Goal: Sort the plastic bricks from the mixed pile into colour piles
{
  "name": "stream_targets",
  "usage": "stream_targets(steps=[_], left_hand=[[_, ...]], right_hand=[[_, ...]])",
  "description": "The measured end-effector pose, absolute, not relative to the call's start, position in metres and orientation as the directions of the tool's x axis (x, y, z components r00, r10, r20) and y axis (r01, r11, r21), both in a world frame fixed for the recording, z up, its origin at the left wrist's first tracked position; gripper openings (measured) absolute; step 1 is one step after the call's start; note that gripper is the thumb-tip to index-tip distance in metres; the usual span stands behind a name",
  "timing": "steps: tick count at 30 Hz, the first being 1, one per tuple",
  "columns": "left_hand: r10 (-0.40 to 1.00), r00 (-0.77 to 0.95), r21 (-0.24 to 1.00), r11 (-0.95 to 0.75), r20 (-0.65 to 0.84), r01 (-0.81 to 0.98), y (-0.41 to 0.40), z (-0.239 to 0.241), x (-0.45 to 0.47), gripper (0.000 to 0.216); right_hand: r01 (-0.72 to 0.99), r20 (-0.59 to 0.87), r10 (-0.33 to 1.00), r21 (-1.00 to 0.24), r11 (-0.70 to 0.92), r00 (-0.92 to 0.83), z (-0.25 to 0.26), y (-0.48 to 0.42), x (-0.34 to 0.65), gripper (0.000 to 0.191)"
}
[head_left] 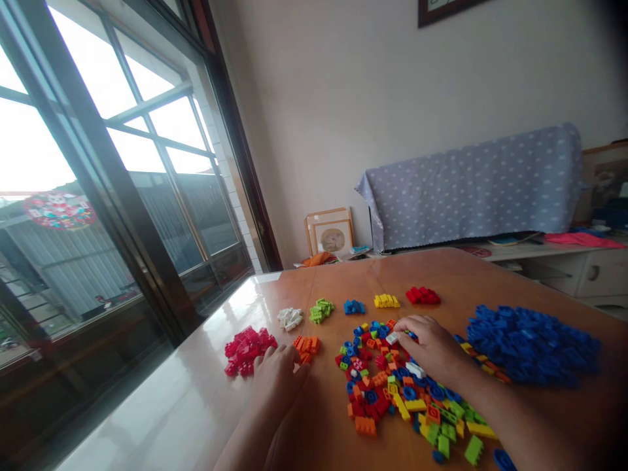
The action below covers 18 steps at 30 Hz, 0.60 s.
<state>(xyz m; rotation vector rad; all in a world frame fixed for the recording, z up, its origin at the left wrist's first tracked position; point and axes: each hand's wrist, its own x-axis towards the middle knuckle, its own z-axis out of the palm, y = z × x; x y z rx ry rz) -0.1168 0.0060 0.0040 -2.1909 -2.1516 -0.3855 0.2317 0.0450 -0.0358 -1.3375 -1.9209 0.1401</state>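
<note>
My left hand (279, 374) rests on the wooden table (490, 275) with fingers curled, between a pink-red brick pile (246, 348) and a small orange pile (307, 345); I cannot see anything in it. My right hand (430, 345) lies over a mixed heap of coloured bricks (392, 392), its fingertips pinching at a small white brick (392, 338). Farther back sit sorted little piles: white (290, 318), green (320, 310), blue (354, 307), yellow (386, 301) and red (422, 296).
A large mound of blue bricks (532, 343) lies at the right. A big window (108, 183) runs along the left. Behind the table stand a cloth-covered object (471, 186), a framed picture (330, 233) against the wall and a low cabinet (564, 265).
</note>
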Motion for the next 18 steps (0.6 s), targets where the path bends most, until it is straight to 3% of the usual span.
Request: stream_targets(steps=[18], left_hand=[[0.96,0.095,0.036,-0.108,0.264,0.994,0.0069,0.0007,-0.1108,0.015]], right_hand=[[0.753,0.518,0.843,-0.497,0.432,-0.142,-0.0366,0.0442,0.2301,0.022]])
